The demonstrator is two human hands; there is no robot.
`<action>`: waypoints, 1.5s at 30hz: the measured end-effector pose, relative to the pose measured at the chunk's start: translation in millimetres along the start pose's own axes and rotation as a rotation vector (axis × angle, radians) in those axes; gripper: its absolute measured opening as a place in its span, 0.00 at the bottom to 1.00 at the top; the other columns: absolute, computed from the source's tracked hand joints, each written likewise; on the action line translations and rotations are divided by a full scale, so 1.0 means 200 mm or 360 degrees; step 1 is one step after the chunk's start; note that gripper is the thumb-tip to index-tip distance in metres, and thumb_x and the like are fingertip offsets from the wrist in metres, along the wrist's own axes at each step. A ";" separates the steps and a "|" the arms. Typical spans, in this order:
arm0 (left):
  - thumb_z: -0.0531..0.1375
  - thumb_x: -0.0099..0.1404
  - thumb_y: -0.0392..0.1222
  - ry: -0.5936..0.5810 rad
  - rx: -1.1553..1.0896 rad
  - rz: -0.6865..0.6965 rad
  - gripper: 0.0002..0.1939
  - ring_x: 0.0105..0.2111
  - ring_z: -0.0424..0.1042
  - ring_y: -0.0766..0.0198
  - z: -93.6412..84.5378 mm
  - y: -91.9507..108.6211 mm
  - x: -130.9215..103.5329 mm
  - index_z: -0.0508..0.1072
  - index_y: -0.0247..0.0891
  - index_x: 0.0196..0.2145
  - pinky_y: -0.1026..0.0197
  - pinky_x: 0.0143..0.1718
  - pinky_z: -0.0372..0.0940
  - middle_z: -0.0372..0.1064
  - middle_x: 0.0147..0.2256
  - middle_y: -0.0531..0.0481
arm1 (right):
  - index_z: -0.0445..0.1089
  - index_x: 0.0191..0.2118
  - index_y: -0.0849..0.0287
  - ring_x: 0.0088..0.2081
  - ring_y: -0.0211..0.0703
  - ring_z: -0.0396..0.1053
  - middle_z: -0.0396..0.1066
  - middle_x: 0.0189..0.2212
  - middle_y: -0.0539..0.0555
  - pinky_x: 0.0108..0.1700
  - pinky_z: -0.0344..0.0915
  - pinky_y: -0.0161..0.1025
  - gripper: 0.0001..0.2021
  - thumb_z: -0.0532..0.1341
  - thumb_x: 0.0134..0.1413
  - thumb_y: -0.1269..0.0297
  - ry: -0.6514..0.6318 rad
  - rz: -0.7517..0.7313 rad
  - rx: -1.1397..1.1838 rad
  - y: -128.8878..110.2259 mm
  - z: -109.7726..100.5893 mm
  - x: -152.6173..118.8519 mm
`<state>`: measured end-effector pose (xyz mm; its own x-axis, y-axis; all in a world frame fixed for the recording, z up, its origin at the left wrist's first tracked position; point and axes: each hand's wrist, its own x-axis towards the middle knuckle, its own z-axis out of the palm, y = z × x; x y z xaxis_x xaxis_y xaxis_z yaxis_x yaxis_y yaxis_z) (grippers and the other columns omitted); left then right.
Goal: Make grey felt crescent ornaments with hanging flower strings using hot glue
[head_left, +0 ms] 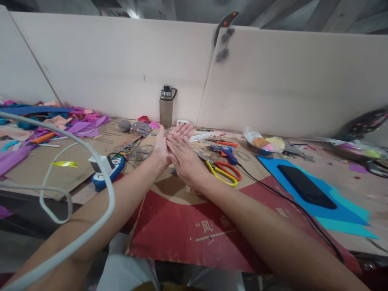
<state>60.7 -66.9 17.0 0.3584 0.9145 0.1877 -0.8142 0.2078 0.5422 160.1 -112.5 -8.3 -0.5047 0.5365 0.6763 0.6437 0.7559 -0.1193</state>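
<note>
Red-and-tan cardboard sheet (169, 238) fills lower centre; mid-frame, a flattened right hand (184, 158) overlaps an outspread left hand (162, 148), any contents hidden, beside yellow-and-red-handled scissors (210, 167), probably stiff, holdable by the loops.

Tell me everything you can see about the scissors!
The scissors have one yellow and one red-orange handle loop, both plastic-looking, and greyish, metal-looking blades. They lie on the cardboard beside the right hand, handles nearer us, blades pointing away to the left. I can't tell whether the hand touches them.
</note>
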 end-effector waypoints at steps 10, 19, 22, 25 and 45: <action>0.39 0.66 0.62 0.0008 0.0124 0.0001 0.36 0.58 0.62 0.52 0.07 0.06 -0.07 0.61 0.32 0.58 0.52 0.53 0.62 0.66 0.53 0.35 | 0.45 0.67 0.62 0.68 0.48 0.36 0.44 0.67 0.60 0.67 0.40 0.54 0.35 0.43 0.62 0.45 -0.0102 -0.0040 -0.0160 -0.01 -0.05 -0.02; 0.36 0.64 0.66 -0.0198 0.0122 -0.0073 0.42 0.60 0.58 0.52 0.05 0.02 -0.05 0.62 0.28 0.57 0.53 0.56 0.59 0.62 0.57 0.33 | 0.46 0.66 0.65 0.68 0.49 0.35 0.43 0.67 0.63 0.67 0.36 0.55 0.35 0.42 0.62 0.46 -0.0084 0.0010 -0.0232 0.01 -0.06 0.03; 0.38 0.65 0.64 -0.0127 0.0128 0.0000 0.39 0.60 0.58 0.52 0.06 0.05 -0.06 0.63 0.29 0.57 0.53 0.55 0.60 0.64 0.55 0.35 | 0.46 0.66 0.68 0.68 0.49 0.34 0.43 0.67 0.63 0.67 0.37 0.54 0.36 0.43 0.62 0.45 -0.0075 -0.0001 -0.0237 0.00 -0.06 0.00; 0.39 0.66 0.62 -0.0075 0.0129 0.0135 0.36 0.60 0.58 0.53 0.08 0.07 -0.07 0.62 0.32 0.57 0.52 0.54 0.61 0.64 0.55 0.37 | 0.46 0.66 0.66 0.68 0.48 0.36 0.44 0.66 0.62 0.67 0.40 0.53 0.36 0.43 0.61 0.44 -0.0130 -0.0102 -0.0165 -0.04 -0.05 -0.01; 0.37 0.67 0.63 0.0187 -0.0015 0.0022 0.37 0.54 0.66 0.53 0.08 0.03 -0.08 0.62 0.32 0.59 0.55 0.48 0.67 0.69 0.50 0.37 | 0.44 0.67 0.63 0.68 0.48 0.36 0.42 0.67 0.62 0.66 0.40 0.56 0.37 0.36 0.61 0.42 0.0134 0.0200 0.0033 0.10 -0.07 0.16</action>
<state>57.8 -86.7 30.9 0.2917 0.9516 0.0972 -0.8231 0.1980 0.5323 164.6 -85.6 21.1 -0.3703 0.5946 0.7137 0.6865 0.6928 -0.2210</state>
